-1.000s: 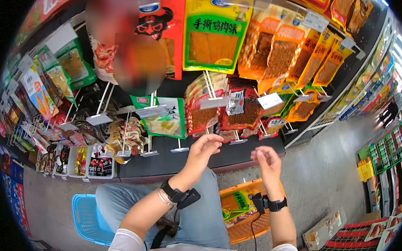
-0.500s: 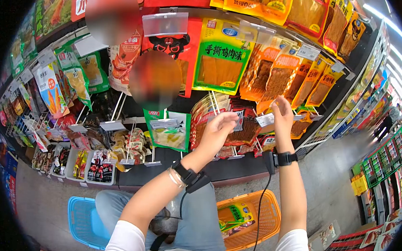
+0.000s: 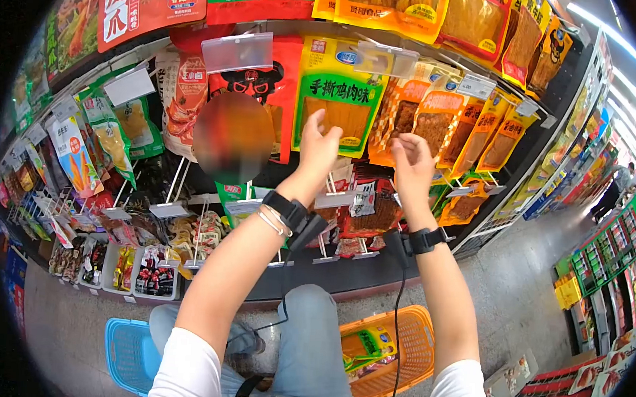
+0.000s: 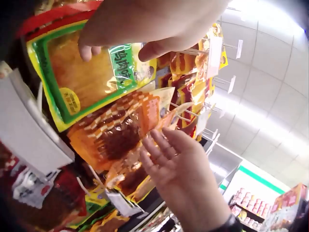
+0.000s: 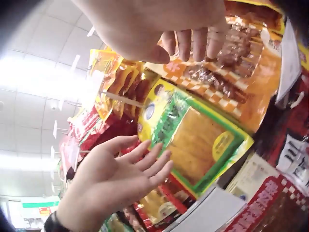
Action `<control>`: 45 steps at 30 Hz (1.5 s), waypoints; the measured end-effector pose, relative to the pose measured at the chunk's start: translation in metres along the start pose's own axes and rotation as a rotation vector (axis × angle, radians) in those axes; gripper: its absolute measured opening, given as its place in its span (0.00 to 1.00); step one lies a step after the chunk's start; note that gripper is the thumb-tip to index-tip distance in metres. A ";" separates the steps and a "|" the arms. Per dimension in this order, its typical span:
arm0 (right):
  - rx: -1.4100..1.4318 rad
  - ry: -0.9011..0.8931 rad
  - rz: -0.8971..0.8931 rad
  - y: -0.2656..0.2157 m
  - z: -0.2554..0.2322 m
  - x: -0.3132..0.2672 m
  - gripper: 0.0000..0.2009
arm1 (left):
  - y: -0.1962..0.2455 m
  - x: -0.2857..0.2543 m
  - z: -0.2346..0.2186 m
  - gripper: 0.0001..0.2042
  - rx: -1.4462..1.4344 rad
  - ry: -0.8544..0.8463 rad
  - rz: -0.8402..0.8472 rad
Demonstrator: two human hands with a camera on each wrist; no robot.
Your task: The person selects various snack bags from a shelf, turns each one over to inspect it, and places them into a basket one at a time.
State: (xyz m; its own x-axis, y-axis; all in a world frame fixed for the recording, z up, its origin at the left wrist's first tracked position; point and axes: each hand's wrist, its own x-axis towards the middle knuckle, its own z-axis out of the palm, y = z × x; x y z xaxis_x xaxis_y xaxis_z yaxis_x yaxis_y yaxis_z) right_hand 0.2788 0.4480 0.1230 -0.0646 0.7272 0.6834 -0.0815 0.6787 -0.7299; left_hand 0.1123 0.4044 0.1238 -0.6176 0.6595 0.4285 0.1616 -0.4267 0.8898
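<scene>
- At a shop rack (image 3: 357,277), head view, a green-and-yellow packet (image 3: 354,91) hangs upright, long axis running up and down, just ahead of and slightly to the right of the left hand (image 3: 319,149), the nearer of the two. Fingers and thumb stand apart with no hold on anything. The right hand (image 3: 413,171) is raised below the orange packets (image 3: 439,118), to the packet's lower right, its fingers loosely bent and gripping nothing. Below, an orange basket (image 3: 423,343) holds another green-and-yellow packet (image 3: 370,351).

- Seen from the left wrist, the hanging packet (image 4: 79,79) slants from lower left to upper right. The left hand (image 4: 154,21) reaches across its upper edge, fingertips and thumb parted over the front; whether they touch it, the view cannot tell. The right hand (image 4: 186,169), palm showing and fingers spread, faces the orange packets.

- From the right wrist, the same packet (image 5: 193,142) slopes down to the right, between the two hands. The left hand's (image 5: 106,183) slightly spread fingers overlap its near long edge, while the right hand's (image 5: 159,24) bent fingers hang over an orange packet (image 5: 227,72), contact unclear.
</scene>
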 end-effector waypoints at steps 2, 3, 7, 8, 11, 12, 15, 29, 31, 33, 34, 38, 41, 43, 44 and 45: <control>0.011 -0.112 0.023 -0.002 0.018 0.003 0.15 | -0.024 0.023 -0.008 0.29 0.157 0.057 0.019; 0.013 -0.116 0.042 0.004 0.027 0.006 0.17 | -0.028 0.028 -0.012 0.31 0.179 0.057 0.012; -0.159 -0.133 0.136 0.033 0.050 0.024 0.27 | -0.032 0.037 -0.022 0.38 0.288 0.008 0.014; -0.247 -0.139 0.164 0.037 0.054 0.028 0.29 | -0.033 0.038 -0.024 0.40 0.322 -0.017 0.021; -0.134 -0.159 0.150 0.059 0.061 0.036 0.29 | -0.022 0.029 -0.020 0.44 0.485 -0.012 0.002; -0.086 -0.195 0.164 0.060 0.062 0.036 0.29 | -0.023 0.029 -0.020 0.44 0.525 -0.011 0.003; -0.172 -0.115 0.136 0.065 0.067 0.034 0.27 | -0.029 0.030 -0.023 0.44 0.534 -0.032 0.022; 0.007 -0.140 0.023 0.014 0.045 0.015 0.17 | -0.008 -0.004 -0.020 0.45 0.598 -0.122 -0.018; 0.088 -0.157 0.111 -0.002 0.038 0.008 0.16 | -0.002 -0.013 -0.021 0.45 0.647 -0.098 0.009; 0.096 -0.180 0.126 -0.014 0.029 0.000 0.15 | 0.003 -0.025 -0.024 0.43 0.684 -0.061 0.025; 0.137 -0.190 0.158 -0.020 0.024 -0.006 0.15 | 0.006 -0.033 -0.026 0.42 0.698 -0.037 0.029; 0.290 -0.200 0.228 -0.048 0.009 -0.032 0.17 | 0.019 -0.051 -0.046 0.38 0.716 -0.013 0.072; 0.383 -0.175 0.252 -0.060 0.000 -0.049 0.17 | 0.023 -0.061 -0.065 0.23 0.523 -0.049 0.242; 0.459 -0.166 0.282 -0.074 -0.007 -0.059 0.16 | 0.048 -0.071 -0.079 0.12 0.426 -0.161 0.139; 0.497 -0.162 0.297 -0.079 -0.010 -0.063 0.16 | 0.047 -0.075 -0.084 0.11 0.318 -0.211 0.106; 0.485 -0.187 0.300 -0.079 -0.012 -0.065 0.15 | 0.046 -0.077 -0.088 0.10 0.209 -0.262 0.072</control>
State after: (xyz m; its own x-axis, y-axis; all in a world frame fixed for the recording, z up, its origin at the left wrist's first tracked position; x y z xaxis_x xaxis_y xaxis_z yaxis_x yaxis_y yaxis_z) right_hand 0.3013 0.3481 0.1360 -0.3253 0.8195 0.4718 -0.4742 0.2902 -0.8312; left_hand 0.0995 0.2791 0.1181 -0.3844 0.7806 0.4929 0.3683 -0.3599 0.8572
